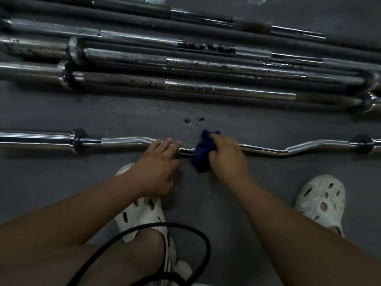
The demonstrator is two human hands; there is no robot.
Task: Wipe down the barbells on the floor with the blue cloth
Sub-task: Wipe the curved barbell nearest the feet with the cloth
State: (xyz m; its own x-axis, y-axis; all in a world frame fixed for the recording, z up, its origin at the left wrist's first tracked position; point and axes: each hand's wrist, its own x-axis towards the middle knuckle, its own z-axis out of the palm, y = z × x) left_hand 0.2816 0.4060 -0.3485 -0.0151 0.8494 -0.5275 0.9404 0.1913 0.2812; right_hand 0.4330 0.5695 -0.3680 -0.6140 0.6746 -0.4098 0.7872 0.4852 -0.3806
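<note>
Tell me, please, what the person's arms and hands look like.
The left forearm and right forearm are bare, no sleeves in view. The left hand and right hand carry no gloves, and no watch or band shows at either wrist; the dimness could hide thin rings.

The cloth (203,153) is coloured a deep navy blue, plain throughout. The curved bar (263,150) is finished in bright silver chrome, and a fine cross-hatched pattern is shown on its grip sections; its collars (79,140) are coloured black. The straight bars (226,90) are banded in dull silver and dark grey, with black speckles and blotches. The floor (247,124) is coloured dark grey, faintly flecked. The shoes (338,205) are coloured white and dotted with dark holes. The cable (156,224) is coloured black.
</note>
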